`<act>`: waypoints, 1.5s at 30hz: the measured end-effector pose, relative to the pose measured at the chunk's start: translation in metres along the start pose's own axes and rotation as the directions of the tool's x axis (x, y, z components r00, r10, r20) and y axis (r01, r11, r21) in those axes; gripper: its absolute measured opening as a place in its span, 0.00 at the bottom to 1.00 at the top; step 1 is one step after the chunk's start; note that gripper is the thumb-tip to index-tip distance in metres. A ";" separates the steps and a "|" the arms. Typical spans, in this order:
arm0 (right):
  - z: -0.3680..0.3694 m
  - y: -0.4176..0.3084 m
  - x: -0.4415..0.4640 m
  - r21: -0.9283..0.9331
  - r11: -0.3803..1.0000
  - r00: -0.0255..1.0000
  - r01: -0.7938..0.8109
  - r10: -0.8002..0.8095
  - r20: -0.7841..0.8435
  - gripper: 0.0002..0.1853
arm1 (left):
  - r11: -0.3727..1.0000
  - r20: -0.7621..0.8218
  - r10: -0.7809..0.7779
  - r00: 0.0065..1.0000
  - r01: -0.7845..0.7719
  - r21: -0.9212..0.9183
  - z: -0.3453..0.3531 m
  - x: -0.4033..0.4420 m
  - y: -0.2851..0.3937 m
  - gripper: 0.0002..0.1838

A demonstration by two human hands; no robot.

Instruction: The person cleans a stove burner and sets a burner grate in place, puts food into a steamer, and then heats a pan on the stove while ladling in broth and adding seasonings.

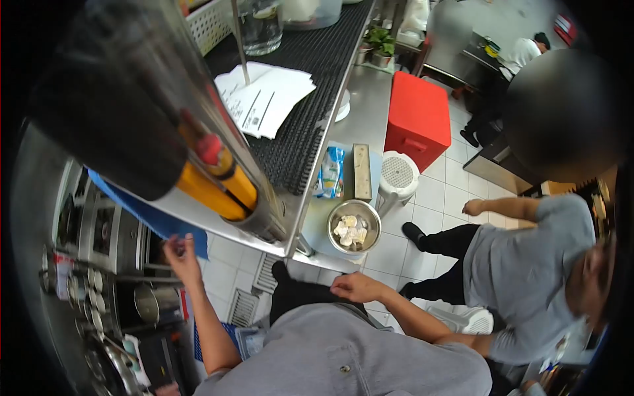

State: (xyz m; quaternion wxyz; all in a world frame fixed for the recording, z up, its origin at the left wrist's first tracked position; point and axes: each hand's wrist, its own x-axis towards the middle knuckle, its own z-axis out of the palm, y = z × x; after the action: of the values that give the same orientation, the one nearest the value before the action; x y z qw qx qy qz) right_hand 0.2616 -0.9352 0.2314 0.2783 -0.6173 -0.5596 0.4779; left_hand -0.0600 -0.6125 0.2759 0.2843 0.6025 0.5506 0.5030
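My left hand (182,257) is raised out to the left, its fingers bent and apart, with nothing visible in it. Just beyond it hangs a blue cloth or sheet (148,214) under the shelf edge. In front of my waist is my right hand (356,288), loosely curled, with no object showing in it. The nearest thing to it is a round metal bowl (335,241) on the counter, a short gap away. Pale yellowish-white chunks (352,231) lie inside the bowl.
Behind the bowl are a long metal box (361,173) and a blue-white packet (331,173). Paper slips (264,99) sit spiked on the upper shelf. A red cooler box (417,112) and white stool (399,173) stand beyond. A co-worker in grey (522,264) is close on my right.
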 end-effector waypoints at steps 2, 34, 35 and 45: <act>0.004 -0.040 0.030 -0.034 0.994 0.993 0.106 -0.105 0.051 0.10 | 0.968 -0.215 0.249 0.944 -0.234 0.090 0.013 0.034 0.037 0.37; 0.185 -0.226 0.387 -0.217 0.833 0.608 0.508 -0.526 -0.595 0.21 | 0.717 0.416 0.413 0.810 -0.007 -0.697 -0.033 0.163 -0.018 0.23; 0.190 -0.217 0.398 -0.316 0.781 0.528 0.538 -0.605 -0.596 0.20 | 0.751 0.382 0.463 0.800 -0.124 -0.649 -0.032 0.164 -0.021 0.23; 0.249 -0.161 0.463 -0.667 0.626 0.579 0.403 -0.739 -0.344 0.14 | 0.747 0.531 0.632 0.565 -0.261 -0.611 -0.050 0.230 -0.022 0.12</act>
State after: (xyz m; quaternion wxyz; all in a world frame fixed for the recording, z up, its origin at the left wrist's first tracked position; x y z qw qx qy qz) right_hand -0.0702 -0.5050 0.1475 0.4038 -0.5576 -0.7246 -0.0325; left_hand -0.1401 -0.3994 0.3402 0.4675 0.7830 0.0802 0.4024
